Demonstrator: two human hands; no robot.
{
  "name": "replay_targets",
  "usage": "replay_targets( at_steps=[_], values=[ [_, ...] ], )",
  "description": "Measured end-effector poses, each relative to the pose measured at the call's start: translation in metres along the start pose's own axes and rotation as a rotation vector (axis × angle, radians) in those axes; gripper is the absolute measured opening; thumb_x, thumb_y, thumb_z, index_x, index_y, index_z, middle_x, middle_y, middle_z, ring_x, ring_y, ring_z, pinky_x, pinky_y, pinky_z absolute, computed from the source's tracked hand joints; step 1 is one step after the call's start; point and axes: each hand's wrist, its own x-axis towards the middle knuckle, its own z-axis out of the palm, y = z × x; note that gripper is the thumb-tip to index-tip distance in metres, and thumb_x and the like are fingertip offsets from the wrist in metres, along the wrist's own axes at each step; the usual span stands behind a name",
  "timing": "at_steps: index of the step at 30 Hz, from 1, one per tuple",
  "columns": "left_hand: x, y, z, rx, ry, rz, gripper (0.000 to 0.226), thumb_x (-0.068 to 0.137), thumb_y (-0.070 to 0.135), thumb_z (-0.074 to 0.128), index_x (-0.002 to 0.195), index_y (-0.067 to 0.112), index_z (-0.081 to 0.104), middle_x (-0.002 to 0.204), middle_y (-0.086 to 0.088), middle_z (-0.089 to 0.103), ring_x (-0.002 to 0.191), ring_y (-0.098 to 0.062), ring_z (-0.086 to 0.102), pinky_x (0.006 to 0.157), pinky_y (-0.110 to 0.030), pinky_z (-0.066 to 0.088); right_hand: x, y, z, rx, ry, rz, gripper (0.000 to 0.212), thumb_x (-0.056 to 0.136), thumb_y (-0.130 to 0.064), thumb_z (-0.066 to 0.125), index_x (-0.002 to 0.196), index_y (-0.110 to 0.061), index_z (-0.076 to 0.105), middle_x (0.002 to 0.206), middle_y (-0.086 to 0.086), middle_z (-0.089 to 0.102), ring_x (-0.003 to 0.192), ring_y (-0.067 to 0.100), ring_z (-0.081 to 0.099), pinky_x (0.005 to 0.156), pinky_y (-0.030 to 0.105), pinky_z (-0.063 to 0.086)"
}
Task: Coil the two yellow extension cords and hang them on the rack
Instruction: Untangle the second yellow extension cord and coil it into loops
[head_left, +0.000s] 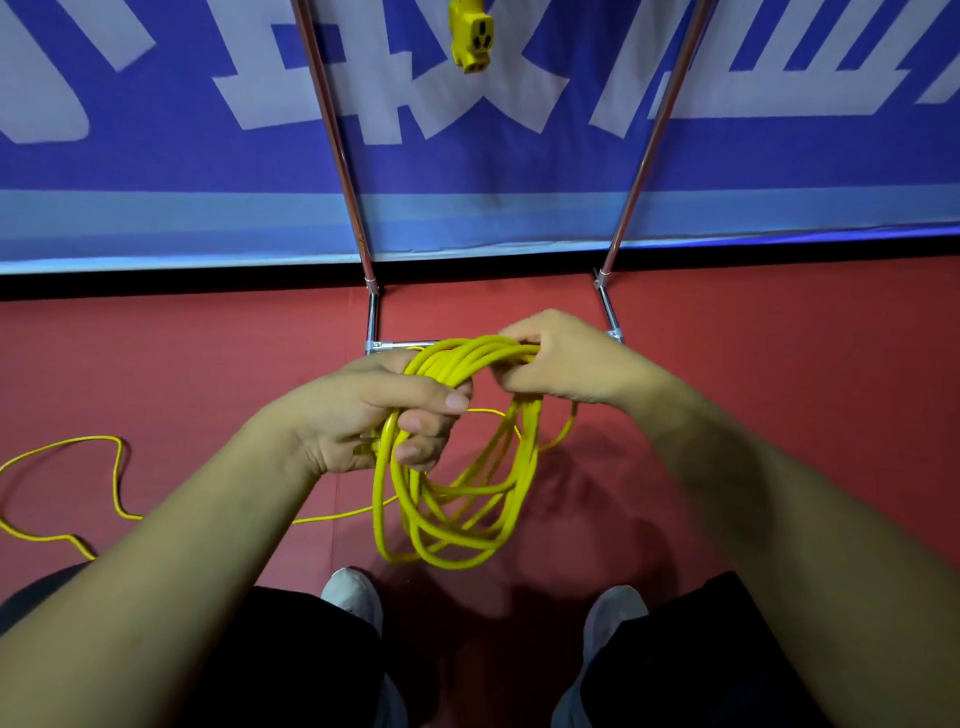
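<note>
A coil of yellow extension cord (452, 519) hangs in several loops between my hands, above the red floor. My left hand (363, 415) grips the coil's top left, with its fingers curled round the strands. My right hand (561, 358) grips the top right of the same bundle. A loose length of yellow cord (117, 478) trails over the floor to the left and runs toward the coil. A yellow socket end (470, 36) hangs at the top between the two slanted chrome poles of the rack (337, 145).
The rack's base bars (371, 322) stand on the red floor (779, 364) just beyond my hands. A blue banner (156, 171) with white characters covers the wall behind. My two white shoes (353, 597) show below the coil.
</note>
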Motion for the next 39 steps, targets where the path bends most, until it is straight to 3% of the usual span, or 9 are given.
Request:
replay_targets(
  at_steps=[5, 10, 14, 16, 19, 24, 29, 33, 39],
  values=[
    [0.001, 0.000, -0.009, -0.027, 0.094, 0.040, 0.091, 0.054, 0.042, 0.090, 0.118, -0.008, 0.050, 0.072, -0.010, 0.060, 0.093, -0.043, 0.049, 0.081, -0.053, 0.040, -0.004, 0.004, -0.019, 0.069, 0.033, 0.019, 0.003, 0.079, -0.015, 0.068, 0.080, -0.013, 0.067, 0.072, 0.006, 0.072, 0.061, 0.017, 0.055, 0.058, 0.043, 0.046],
    [-0.002, 0.003, -0.006, -0.003, 0.012, 0.058, 0.081, 0.057, 0.036, 0.089, 0.121, 0.001, 0.054, 0.073, -0.006, 0.067, 0.098, -0.042, 0.058, 0.088, -0.054, 0.045, -0.003, 0.002, -0.020, 0.139, 0.114, -0.075, 0.009, 0.084, -0.006, 0.065, 0.087, -0.012, 0.071, 0.064, 0.013, 0.061, 0.058, 0.017, 0.048, 0.053, 0.037, 0.039],
    [-0.008, 0.007, 0.008, -0.043, -0.156, 0.125, 0.037, 0.068, 0.008, 0.075, 0.101, 0.004, 0.059, 0.070, -0.018, 0.064, 0.084, -0.038, 0.066, 0.079, -0.043, 0.054, -0.007, -0.002, -0.027, 0.110, 0.130, -0.110, 0.020, 0.080, 0.005, 0.061, 0.094, -0.005, 0.072, 0.066, 0.008, 0.054, 0.060, 0.008, 0.042, 0.053, 0.028, 0.034],
    [-0.009, 0.008, 0.014, 0.020, -0.188, 0.132, 0.023, 0.068, 0.007, 0.071, 0.090, 0.006, 0.067, 0.088, -0.022, 0.068, 0.092, -0.036, 0.067, 0.084, -0.043, 0.053, -0.009, -0.006, -0.029, 0.061, 0.093, -0.136, 0.017, 0.080, 0.004, 0.060, 0.093, -0.001, 0.070, 0.073, 0.024, 0.057, 0.063, 0.009, 0.042, 0.056, 0.028, 0.034],
    [-0.010, 0.011, 0.016, 0.134, -0.211, 0.108, 0.017, 0.067, 0.009, 0.074, 0.084, 0.012, 0.074, 0.102, -0.023, 0.067, 0.095, -0.032, 0.067, 0.086, -0.042, 0.053, -0.008, -0.012, -0.030, -0.005, 0.074, -0.176, 0.019, 0.077, -0.004, 0.062, 0.092, -0.011, 0.072, 0.078, 0.021, 0.062, 0.068, 0.006, 0.043, 0.061, 0.029, 0.040],
    [-0.008, 0.011, 0.026, 0.039, -0.200, 0.070, 0.046, 0.070, -0.002, 0.070, 0.113, -0.005, 0.052, 0.064, -0.020, 0.062, 0.055, -0.028, 0.065, 0.055, -0.032, 0.054, -0.008, -0.016, -0.023, -0.077, 0.045, -0.233, 0.013, 0.075, -0.004, 0.058, 0.084, -0.009, 0.067, 0.070, 0.020, 0.052, 0.063, 0.013, 0.037, 0.057, 0.036, 0.040],
    [-0.004, 0.010, 0.034, -0.065, -0.121, 0.098, 0.021, 0.063, 0.005, 0.062, 0.083, 0.003, 0.059, 0.051, -0.012, 0.051, 0.056, -0.032, 0.066, 0.055, -0.031, 0.053, -0.007, -0.015, -0.022, -0.022, 0.076, -0.260, 0.011, 0.075, -0.005, 0.058, 0.081, -0.010, 0.065, 0.070, 0.018, 0.051, 0.064, 0.006, 0.037, 0.058, 0.025, 0.034],
    [-0.001, 0.012, 0.037, -0.176, -0.096, 0.071, 0.014, 0.072, 0.001, 0.052, 0.086, 0.002, 0.055, 0.052, -0.010, 0.051, 0.038, -0.022, 0.053, 0.041, -0.022, 0.044, -0.003, -0.005, -0.018, 0.035, 0.091, -0.211, 0.022, 0.075, -0.006, 0.060, 0.093, -0.008, 0.071, 0.076, 0.020, 0.060, 0.066, 0.007, 0.043, 0.060, 0.029, 0.039],
    [0.000, 0.016, 0.038, -0.196, 0.005, 0.056, 0.013, 0.086, 0.021, 0.057, 0.081, 0.009, 0.059, 0.042, 0.006, 0.029, 0.027, -0.007, 0.030, 0.034, -0.017, 0.022, 0.003, 0.004, -0.015, 0.109, 0.078, -0.135, 0.021, 0.079, -0.013, 0.077, 0.099, -0.017, 0.073, 0.078, -0.008, 0.068, 0.071, -0.002, 0.054, 0.070, 0.021, 0.045]
  ],
)
